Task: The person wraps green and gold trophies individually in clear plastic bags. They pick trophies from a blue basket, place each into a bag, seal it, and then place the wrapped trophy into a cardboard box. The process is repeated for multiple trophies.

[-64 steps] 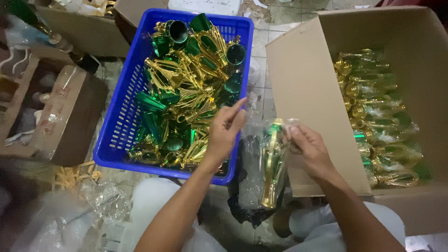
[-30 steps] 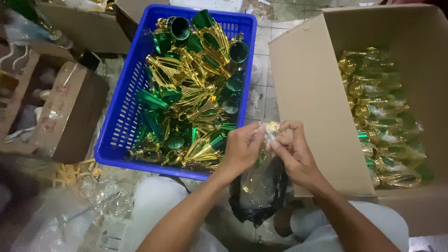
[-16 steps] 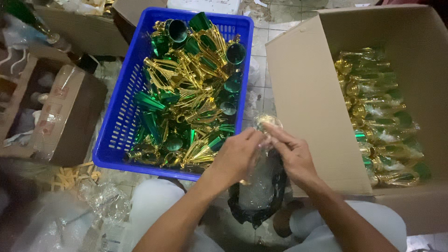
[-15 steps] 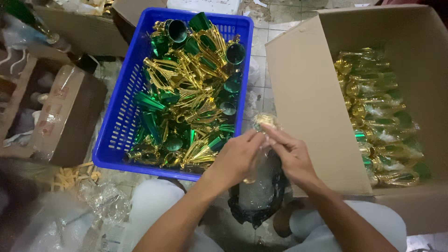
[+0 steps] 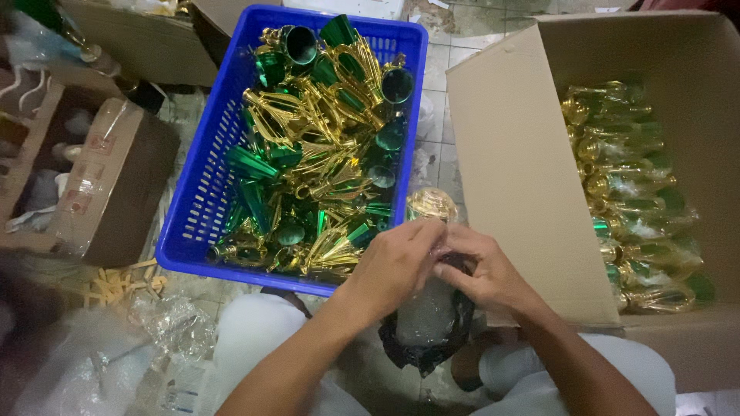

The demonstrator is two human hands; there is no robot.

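Observation:
My left hand (image 5: 393, 266) and my right hand (image 5: 479, 270) meet in front of me, both closed around a gold trophy piece (image 5: 431, 206) wrapped in a clear plastic bag (image 5: 422, 317). Its gold top sticks out above my fingers and the bag hangs below them. A blue plastic basket (image 5: 202, 192) heaped with gold and green trophy parts (image 5: 316, 162) lies just beyond my left hand. To the right, an open cardboard box (image 5: 515, 177) holds bagged gold and green trophy pieces (image 5: 636, 200).
A smaller cardboard box (image 5: 116, 185) stands at the left, with more cartons (image 5: 146, 46) behind it. Crumpled clear plastic (image 5: 162, 327) and wood scraps (image 5: 116, 281) lie on the tiled floor. My knees in light trousers (image 5: 254, 339) sit below the basket.
My left hand came off the basket and joined the right hand. The gold piece, first held upright in its bag by the right hand, is now gripped by both hands.

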